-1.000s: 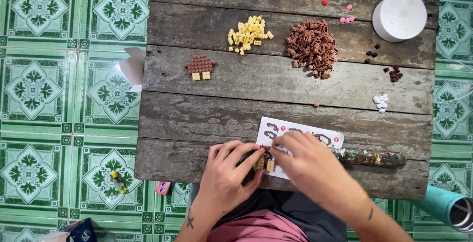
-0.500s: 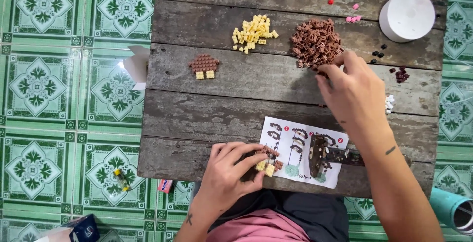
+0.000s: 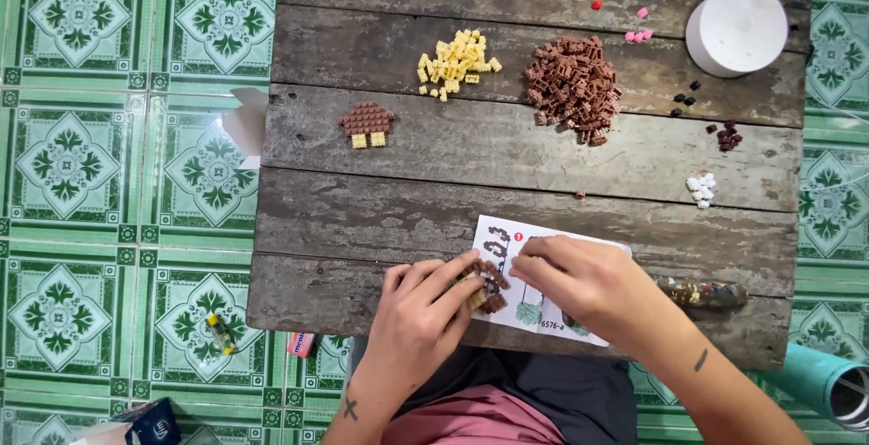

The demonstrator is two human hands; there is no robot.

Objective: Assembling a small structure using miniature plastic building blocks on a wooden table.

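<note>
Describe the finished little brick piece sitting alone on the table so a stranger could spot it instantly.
On the wooden plank table, look left of the loose yellow brick pile. The small brick piece lies alone there: a brown dome on two yellow feet, the only assembled shape among scattered heaps.

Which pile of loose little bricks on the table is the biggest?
The brown brick pile, beside the smaller yellow pile; the pink, black and white clusters are just a few pieces.
</note>
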